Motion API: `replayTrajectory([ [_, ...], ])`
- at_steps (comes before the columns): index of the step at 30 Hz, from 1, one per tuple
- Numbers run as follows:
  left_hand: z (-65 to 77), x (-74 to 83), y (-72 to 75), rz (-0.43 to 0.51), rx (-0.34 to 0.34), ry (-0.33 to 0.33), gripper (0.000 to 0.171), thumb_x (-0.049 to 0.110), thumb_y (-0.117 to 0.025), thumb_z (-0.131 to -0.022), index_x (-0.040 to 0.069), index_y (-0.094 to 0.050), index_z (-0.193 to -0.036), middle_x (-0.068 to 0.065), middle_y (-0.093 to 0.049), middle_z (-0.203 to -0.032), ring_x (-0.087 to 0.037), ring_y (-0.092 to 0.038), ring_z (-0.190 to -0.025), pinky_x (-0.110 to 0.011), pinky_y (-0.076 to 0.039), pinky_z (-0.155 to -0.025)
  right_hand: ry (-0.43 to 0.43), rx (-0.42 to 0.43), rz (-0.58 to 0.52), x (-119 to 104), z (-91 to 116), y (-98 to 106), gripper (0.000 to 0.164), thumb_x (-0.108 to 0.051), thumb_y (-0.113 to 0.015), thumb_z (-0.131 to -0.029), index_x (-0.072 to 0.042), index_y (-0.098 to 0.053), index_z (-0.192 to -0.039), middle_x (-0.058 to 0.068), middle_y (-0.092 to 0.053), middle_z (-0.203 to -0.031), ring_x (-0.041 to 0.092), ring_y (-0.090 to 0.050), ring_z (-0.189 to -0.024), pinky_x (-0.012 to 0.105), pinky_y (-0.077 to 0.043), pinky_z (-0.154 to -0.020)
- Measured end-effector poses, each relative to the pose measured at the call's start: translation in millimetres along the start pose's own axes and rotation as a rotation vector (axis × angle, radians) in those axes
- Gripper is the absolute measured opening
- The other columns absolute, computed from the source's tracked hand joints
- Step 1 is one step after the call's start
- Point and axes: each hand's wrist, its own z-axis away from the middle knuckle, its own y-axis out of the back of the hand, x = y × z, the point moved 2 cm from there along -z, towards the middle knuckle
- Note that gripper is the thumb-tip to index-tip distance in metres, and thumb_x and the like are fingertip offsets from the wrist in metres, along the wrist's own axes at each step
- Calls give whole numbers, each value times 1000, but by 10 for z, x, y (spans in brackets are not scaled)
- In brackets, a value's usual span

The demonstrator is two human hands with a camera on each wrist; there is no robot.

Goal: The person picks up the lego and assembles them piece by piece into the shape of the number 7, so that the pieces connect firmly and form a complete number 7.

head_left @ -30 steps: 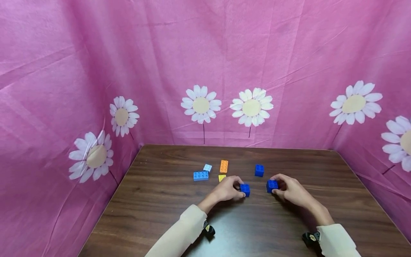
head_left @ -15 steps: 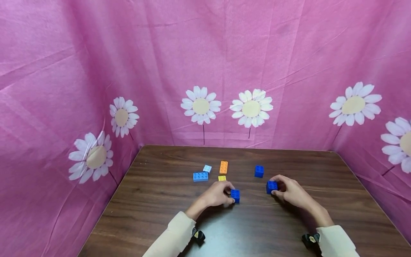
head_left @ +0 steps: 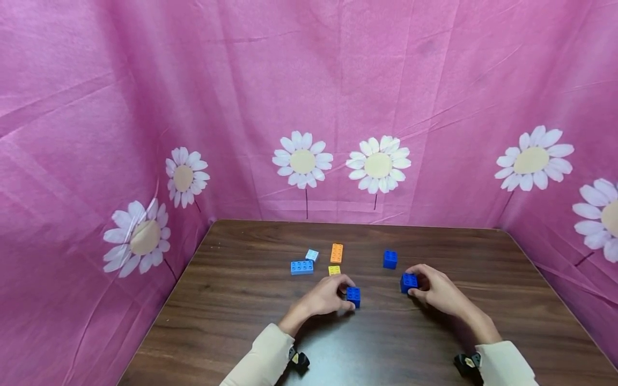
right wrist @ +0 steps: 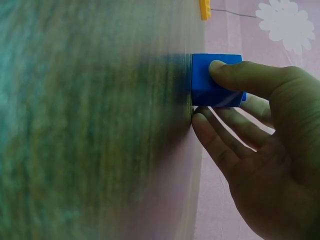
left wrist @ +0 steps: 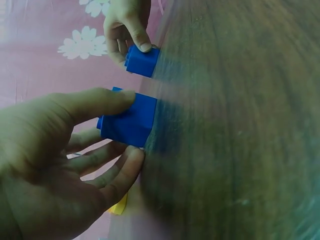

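Note:
Between thumb and fingers my left hand [head_left: 325,296] pinches a dark blue toy brick [head_left: 353,296], studs up, on the table; the left wrist view shows the thumb on one side of this brick [left wrist: 131,120]. To the right, my right hand [head_left: 441,289] grips a second dark blue brick [head_left: 409,282] in the same way, and in the right wrist view its thumb presses the brick's near side [right wrist: 212,82]. The two held bricks are apart. A third dark blue brick [head_left: 390,259] stands untouched a little farther back, between the hands.
Beyond my left hand lie a yellow brick [head_left: 334,271], an orange brick [head_left: 337,253], a long light blue brick [head_left: 301,267] and a small pale blue brick [head_left: 312,255]. Pink curtains [head_left: 338,80] with daisies surround the wooden table [head_left: 232,279].
My left hand has moved left and nearer with its blue brick, widening the gap between the held bricks and uncovering the yellow one. The right hand has stayed in place.

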Motion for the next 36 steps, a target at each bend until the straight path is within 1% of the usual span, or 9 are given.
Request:
replayTrajectory([
  [4, 6, -1, -12, 35, 17, -6, 31, 10, -89, -86, 9, -74, -113, -5, -76, -106, -13, -69, -98, -19, -54, -84, -18, -13, -2, 7, -4, -1, 35, -8, -85, -89, -10, -68, -119, 7, -73, -107, 13, -68, -90, 26, -57, -76],
  [9, 9, -17, -28, 79, 24, 11, 30, 7, -90, -85, 9, -75, -111, -6, -76, -104, -15, -71, -97, -19, -54, -82, -22, -22, -23, 13, -8, -7, 34, -8, -85, -89, -10, -68, -118, 7, -74, -106, 11, -68, -89, 25, -57, -74],
  [12, 5, -21, -29, 92, 23, 13, 30, 7, -90, -85, 9, -75, -111, -6, -76, -104, -16, -71, -97, -20, -54, -83, -21, -21, -43, 17, -10, -12, 34, -7, -85, -89, -9, -68, -118, 7, -74, -104, 8, -67, -86, 25, -56, -70],
  [19, -12, -27, -28, 99, 20, 10, 29, 9, -89, -86, 9, -75, -112, -4, -76, -104, -11, -69, -96, -20, -54, -82, -23, -11, -80, -17, -18, -5, 32, -8, -84, -90, -9, -68, -117, 8, -74, -101, 5, -66, -80, 26, -55, -62],
  [23, -20, -20, -42, 101, 23, 18, 29, 9, -90, -85, 10, -75, -111, -3, -76, -103, -9, -67, -94, -19, -54, -81, -6, 9, -44, -72, -32, 13, 30, -12, -85, -91, -12, -70, -117, 4, -75, -103, 6, -68, -84, 25, -56, -69],
  [26, -24, 1, -55, 106, 19, 19, 29, 9, -90, -85, 10, -75, -109, -1, -75, -101, -8, -67, -93, -18, -54, -81, 36, 41, -3, -137, -55, 25, 29, -15, -86, -91, -15, -71, -116, 0, -76, -105, 5, -69, -87, 25, -57, -74],
  [30, -27, 23, -65, 111, 11, 6, 27, 9, -89, -86, 10, -75, -109, 1, -73, -101, -8, -66, -93, -19, -53, -82, 74, 55, 14, -234, -88, 37, 29, -16, -86, -91, -16, -72, -116, -2, -75, -106, 3, -66, -86, 25, -56, -73],
  [33, -35, 27, -73, 112, 6, 6, 27, 10, -89, -86, 11, -75, -109, 2, -73, -101, -9, -66, -94, -18, -53, -82, 70, 41, 16, -314, -102, 49, 30, -17, -85, -92, -16, -72, -119, -1, -75, -107, 3, -65, -86, 25, -56, -74],
  [36, -47, 30, -79, 106, 6, 9, 27, 10, -90, -86, 11, -75, -108, 2, -73, -101, -8, -66, -94, -18, -53, -82, 63, 28, 18, -400, -111, 64, 32, -19, -85, -92, -15, -72, -121, -1, -74, -107, 7, -66, -87, 27, -57, -74],
])
